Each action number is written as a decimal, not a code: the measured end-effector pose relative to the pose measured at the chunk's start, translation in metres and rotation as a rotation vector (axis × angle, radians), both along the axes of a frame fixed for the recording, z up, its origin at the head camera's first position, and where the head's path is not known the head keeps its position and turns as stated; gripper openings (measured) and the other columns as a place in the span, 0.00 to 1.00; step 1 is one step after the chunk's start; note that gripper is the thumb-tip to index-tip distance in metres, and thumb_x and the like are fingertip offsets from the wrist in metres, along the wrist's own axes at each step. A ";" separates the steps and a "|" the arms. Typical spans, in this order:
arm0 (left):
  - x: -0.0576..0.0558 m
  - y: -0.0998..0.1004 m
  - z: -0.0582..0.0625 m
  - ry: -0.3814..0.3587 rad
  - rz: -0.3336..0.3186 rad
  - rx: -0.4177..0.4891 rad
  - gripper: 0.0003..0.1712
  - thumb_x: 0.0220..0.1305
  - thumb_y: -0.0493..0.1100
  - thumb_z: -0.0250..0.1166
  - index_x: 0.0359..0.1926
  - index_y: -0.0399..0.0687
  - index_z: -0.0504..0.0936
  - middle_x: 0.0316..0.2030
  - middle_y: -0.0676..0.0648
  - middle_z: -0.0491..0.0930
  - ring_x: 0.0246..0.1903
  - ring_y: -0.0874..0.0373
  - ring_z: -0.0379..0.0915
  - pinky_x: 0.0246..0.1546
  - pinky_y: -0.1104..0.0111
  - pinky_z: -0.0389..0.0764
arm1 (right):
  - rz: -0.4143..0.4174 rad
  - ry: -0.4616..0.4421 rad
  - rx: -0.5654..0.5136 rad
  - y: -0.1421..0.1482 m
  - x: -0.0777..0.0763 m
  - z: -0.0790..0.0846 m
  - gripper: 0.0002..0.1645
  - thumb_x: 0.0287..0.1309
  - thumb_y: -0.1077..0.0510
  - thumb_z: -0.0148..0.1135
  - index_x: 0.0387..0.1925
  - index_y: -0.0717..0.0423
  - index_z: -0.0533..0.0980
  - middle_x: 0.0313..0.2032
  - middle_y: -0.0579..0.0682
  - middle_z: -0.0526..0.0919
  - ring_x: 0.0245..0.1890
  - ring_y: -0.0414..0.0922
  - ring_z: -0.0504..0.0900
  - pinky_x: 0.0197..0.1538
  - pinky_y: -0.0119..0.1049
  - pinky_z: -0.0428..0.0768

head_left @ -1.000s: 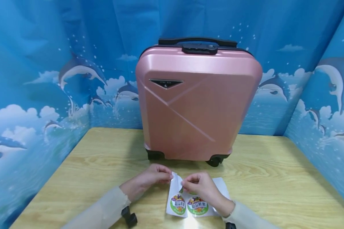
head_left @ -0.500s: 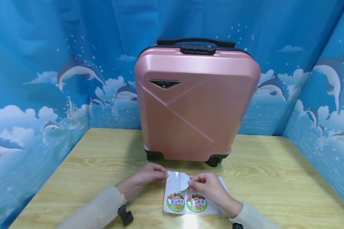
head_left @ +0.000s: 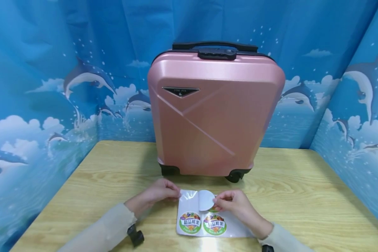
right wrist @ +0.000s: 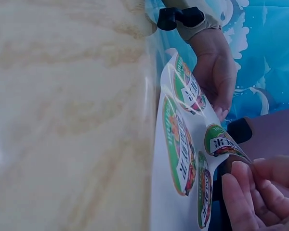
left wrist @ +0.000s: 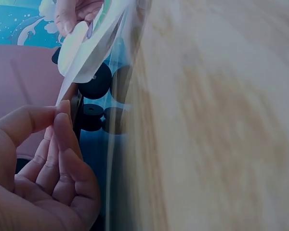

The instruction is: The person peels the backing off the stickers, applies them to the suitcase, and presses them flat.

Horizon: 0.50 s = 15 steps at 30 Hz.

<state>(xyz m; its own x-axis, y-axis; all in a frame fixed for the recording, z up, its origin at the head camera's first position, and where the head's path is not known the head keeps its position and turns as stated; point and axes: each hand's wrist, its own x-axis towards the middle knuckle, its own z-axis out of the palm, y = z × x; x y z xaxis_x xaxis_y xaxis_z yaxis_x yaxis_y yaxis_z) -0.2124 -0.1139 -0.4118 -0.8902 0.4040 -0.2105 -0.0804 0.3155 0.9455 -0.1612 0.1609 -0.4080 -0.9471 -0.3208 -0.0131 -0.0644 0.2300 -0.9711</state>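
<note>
A white sheet (head_left: 187, 204) of round fruit stickers with green rims lies near the table's front. My left hand (head_left: 162, 190) pinches its upper left corner between thumb and forefinger, as the left wrist view confirms with the same hand (left wrist: 50, 168). One sticker (head_left: 205, 200) is folded back, its blank white underside up; my right hand (head_left: 236, 204) pinches its right edge. From the right wrist, that sticker's printed face (right wrist: 221, 141) shows curved away from the sheet. Whether its left edge still clings to the backing I cannot tell. Two other stickers (head_left: 190, 223) lie flat in the front row.
Behind the hands a pink hard-shell suitcase (head_left: 214, 122) stands upright on black wheels on the wooden table (head_left: 302, 196). Blue curtains (head_left: 123, 52) with dolphins close off the back and sides. A black strap fitting (head_left: 135, 236) sits at the left wrist.
My right hand has drawn the sticker rightward, so more of its white underside shows. My left hand and the sheet's corner have shifted slightly left, and the sheet lies flatter.
</note>
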 end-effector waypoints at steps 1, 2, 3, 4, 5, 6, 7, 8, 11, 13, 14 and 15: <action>0.000 0.000 -0.001 0.002 0.004 -0.005 0.09 0.53 0.33 0.66 0.34 0.30 0.82 0.25 0.50 0.82 0.24 0.64 0.77 0.32 0.70 0.81 | -0.004 0.000 0.004 0.001 0.000 0.000 0.12 0.56 0.64 0.62 0.34 0.76 0.77 0.28 0.61 0.84 0.26 0.42 0.83 0.34 0.36 0.83; -0.001 0.000 -0.001 0.006 0.006 -0.010 0.09 0.53 0.33 0.66 0.34 0.30 0.82 0.24 0.50 0.82 0.24 0.64 0.77 0.31 0.70 0.81 | -0.007 0.000 0.007 0.002 0.000 0.001 0.13 0.55 0.64 0.62 0.34 0.75 0.77 0.28 0.61 0.84 0.26 0.42 0.83 0.34 0.36 0.83; -0.001 -0.001 -0.002 0.010 0.008 -0.012 0.09 0.53 0.33 0.66 0.34 0.30 0.82 0.24 0.50 0.82 0.24 0.63 0.77 0.31 0.70 0.81 | -0.011 -0.003 0.008 0.002 0.000 0.001 0.13 0.55 0.64 0.63 0.34 0.75 0.77 0.28 0.60 0.84 0.27 0.42 0.83 0.35 0.36 0.83; -0.001 -0.002 -0.003 0.013 0.009 -0.015 0.09 0.53 0.34 0.66 0.34 0.30 0.82 0.25 0.50 0.82 0.25 0.63 0.77 0.31 0.69 0.81 | -0.016 -0.005 0.009 0.003 0.000 0.001 0.13 0.55 0.64 0.63 0.34 0.75 0.77 0.28 0.61 0.84 0.27 0.43 0.83 0.35 0.36 0.83; -0.002 -0.002 -0.003 0.014 0.012 -0.020 0.09 0.53 0.34 0.66 0.34 0.30 0.82 0.25 0.50 0.82 0.25 0.63 0.77 0.32 0.69 0.80 | -0.024 -0.008 0.009 0.004 -0.001 0.002 0.13 0.54 0.64 0.63 0.34 0.75 0.77 0.28 0.61 0.84 0.27 0.43 0.83 0.35 0.36 0.83; -0.002 -0.003 -0.004 0.016 0.015 -0.024 0.09 0.53 0.34 0.67 0.34 0.31 0.82 0.25 0.49 0.82 0.25 0.63 0.77 0.32 0.69 0.80 | -0.029 -0.006 0.008 0.005 -0.001 0.002 0.13 0.54 0.64 0.63 0.34 0.75 0.77 0.28 0.61 0.84 0.26 0.43 0.83 0.35 0.36 0.83; -0.003 -0.003 -0.004 0.017 0.015 -0.028 0.09 0.52 0.34 0.67 0.35 0.31 0.82 0.25 0.49 0.82 0.25 0.62 0.77 0.32 0.69 0.81 | -0.030 0.002 0.005 0.006 -0.001 0.002 0.13 0.54 0.64 0.63 0.34 0.76 0.77 0.28 0.62 0.84 0.26 0.42 0.83 0.35 0.36 0.83; -0.003 -0.004 -0.004 0.019 0.019 -0.036 0.09 0.52 0.34 0.67 0.35 0.31 0.82 0.26 0.49 0.82 0.25 0.62 0.77 0.33 0.68 0.81 | -0.032 0.007 -0.002 0.008 -0.002 0.002 0.13 0.54 0.65 0.63 0.34 0.77 0.77 0.28 0.63 0.83 0.26 0.42 0.83 0.35 0.36 0.83; -0.003 -0.005 -0.004 0.016 0.031 -0.050 0.09 0.52 0.34 0.67 0.35 0.32 0.82 0.26 0.48 0.82 0.26 0.61 0.77 0.34 0.67 0.81 | -0.040 0.022 -0.018 0.013 -0.002 0.002 0.13 0.53 0.67 0.62 0.34 0.79 0.77 0.28 0.65 0.83 0.25 0.40 0.83 0.34 0.36 0.83; -0.003 -0.005 -0.003 0.015 0.041 -0.060 0.09 0.52 0.34 0.67 0.35 0.32 0.82 0.26 0.48 0.82 0.26 0.61 0.77 0.33 0.67 0.81 | -0.051 0.028 -0.019 0.016 -0.002 0.003 0.13 0.53 0.67 0.62 0.34 0.80 0.76 0.28 0.66 0.83 0.25 0.39 0.82 0.34 0.36 0.83; -0.004 -0.006 -0.003 0.013 0.046 -0.061 0.09 0.52 0.34 0.67 0.35 0.32 0.82 0.26 0.48 0.82 0.26 0.61 0.77 0.33 0.67 0.81 | -0.064 0.021 -0.017 0.018 -0.002 0.004 0.13 0.53 0.67 0.62 0.34 0.80 0.77 0.28 0.67 0.83 0.25 0.39 0.82 0.34 0.35 0.83; -0.004 -0.006 -0.003 0.013 0.047 -0.058 0.09 0.52 0.34 0.67 0.35 0.31 0.82 0.26 0.49 0.82 0.25 0.61 0.77 0.33 0.67 0.81 | -0.074 0.017 -0.011 0.019 -0.002 0.004 0.13 0.53 0.67 0.62 0.34 0.79 0.77 0.28 0.67 0.83 0.25 0.40 0.83 0.34 0.35 0.83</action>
<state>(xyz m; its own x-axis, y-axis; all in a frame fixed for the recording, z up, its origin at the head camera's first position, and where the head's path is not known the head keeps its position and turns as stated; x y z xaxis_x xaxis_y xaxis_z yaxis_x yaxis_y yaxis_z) -0.2163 -0.1201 -0.4148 -0.9106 0.3494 -0.2208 -0.0844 0.3659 0.9268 -0.1635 0.1801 -0.4040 -0.9682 -0.2503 0.0062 -0.0640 0.2235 -0.9726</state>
